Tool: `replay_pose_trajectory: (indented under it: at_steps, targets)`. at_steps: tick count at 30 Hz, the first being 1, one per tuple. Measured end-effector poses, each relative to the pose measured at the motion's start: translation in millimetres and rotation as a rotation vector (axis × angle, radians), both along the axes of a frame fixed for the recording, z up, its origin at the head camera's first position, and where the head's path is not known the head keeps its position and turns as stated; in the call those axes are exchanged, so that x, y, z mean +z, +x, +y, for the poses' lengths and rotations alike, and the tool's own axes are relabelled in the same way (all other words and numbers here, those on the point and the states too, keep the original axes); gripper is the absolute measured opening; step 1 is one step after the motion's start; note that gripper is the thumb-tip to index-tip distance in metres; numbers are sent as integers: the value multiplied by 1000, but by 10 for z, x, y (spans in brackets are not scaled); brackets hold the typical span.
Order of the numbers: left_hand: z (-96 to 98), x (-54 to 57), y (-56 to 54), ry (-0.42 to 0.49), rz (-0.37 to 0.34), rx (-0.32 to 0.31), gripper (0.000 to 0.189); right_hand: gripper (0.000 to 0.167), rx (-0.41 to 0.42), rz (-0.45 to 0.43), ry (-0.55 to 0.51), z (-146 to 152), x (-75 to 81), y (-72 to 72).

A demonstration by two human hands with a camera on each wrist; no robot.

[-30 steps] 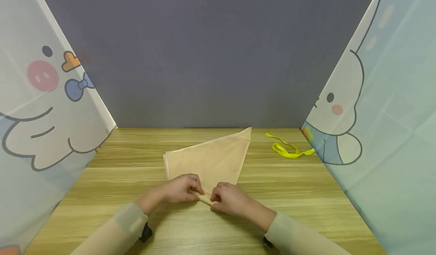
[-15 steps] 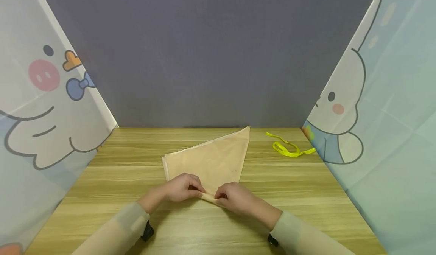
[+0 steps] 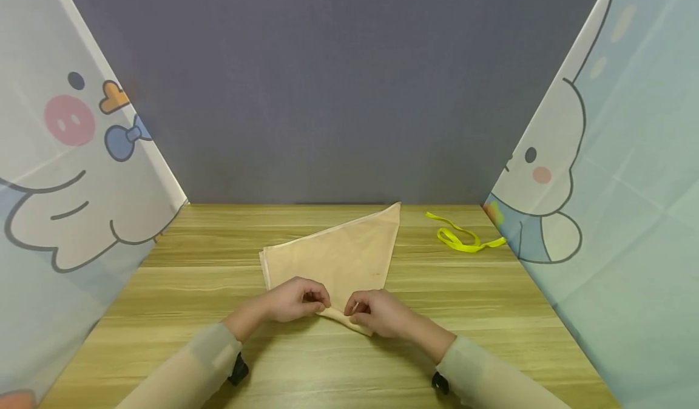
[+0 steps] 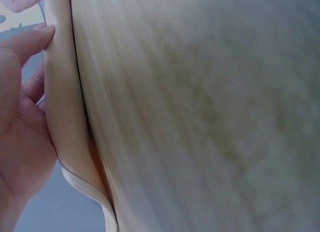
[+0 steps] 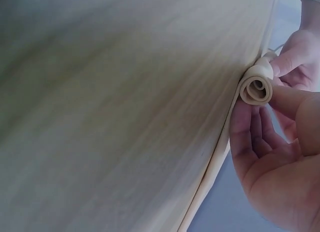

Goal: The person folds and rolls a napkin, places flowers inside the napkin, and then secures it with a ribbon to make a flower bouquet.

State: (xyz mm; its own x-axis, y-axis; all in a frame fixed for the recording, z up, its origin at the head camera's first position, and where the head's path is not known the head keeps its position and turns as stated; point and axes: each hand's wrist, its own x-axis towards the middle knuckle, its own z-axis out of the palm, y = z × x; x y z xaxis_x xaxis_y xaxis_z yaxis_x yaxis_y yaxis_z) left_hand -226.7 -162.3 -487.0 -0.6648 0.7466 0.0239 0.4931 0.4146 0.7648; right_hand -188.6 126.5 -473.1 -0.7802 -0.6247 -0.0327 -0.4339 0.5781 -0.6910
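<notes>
A beige cloth (image 3: 333, 257), folded in layers, lies on the table with its near side rolled into a narrow tube. My left hand (image 3: 295, 300) pinches the left part of the roll between thumb and fingers. Further right, my right hand (image 3: 379, 315) holds the same roll near its end. In the right wrist view the roll's end (image 5: 256, 89) shows a spiral of layers, with the right hand's thumb and fingers around it. The left wrist view has the left thumb (image 4: 32, 42) pressed on the roll. The hands cover parts of the roll.
A loosely looped yellow ribbon (image 3: 464, 245) lies at the back right of the wood-grain table (image 3: 218, 233). Behind stands a dark grey panel (image 3: 338, 93). Cartoon-printed panels flank the table at left (image 3: 33, 215) and right (image 3: 628, 245).
The right hand has shifted to the right along the roll, and more of the roll shows at its right end. The left hand has barely moved. The ribbon lies as before.
</notes>
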Motion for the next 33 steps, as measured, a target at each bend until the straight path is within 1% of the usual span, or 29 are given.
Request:
replay_pose_trajectory:
  at_steps: [3, 8, 13, 15, 18, 20, 23, 26, 30, 33]
  targets:
    - [-10, -3, 1, -31, 17, 14, 8, 7, -15, -20, -6, -1, 4, -7]
    - [-5, -9, -11, -73, 86, 8, 10, 9, -27, -30, -3, -2, 14, -17]
    - [32, 11, -10, -92, 150, 0, 11, 9, -31, -9, 11, -5, 8, -19]
    - [49, 19, -7, -111, 197, 7, 11, 8, -34, 7, 24, -7, 0, -20]
    - [62, 23, -5, -135, 247, 17, 12, 6, -33, 17, 29, -9, -8, -21]
    - [63, 23, -12, -128, 246, 7, 12, 6, -29, 10, 19, -10, -6, -22]
    - [55, 18, -28, -96, 203, -19, 13, 8, -23, -2, 5, -8, -1, -23]
    - [39, 8, -40, -79, 175, -40, 13, 7, -27, 1, 7, -2, 5, -22]
    - [19, 0, -36, -92, 165, -60, 13, 8, -23, 22, 26, 21, 14, -16]
    - [17, 7, -20, -102, 180, -69, 13, 8, -15, 24, 32, 36, 21, -11]
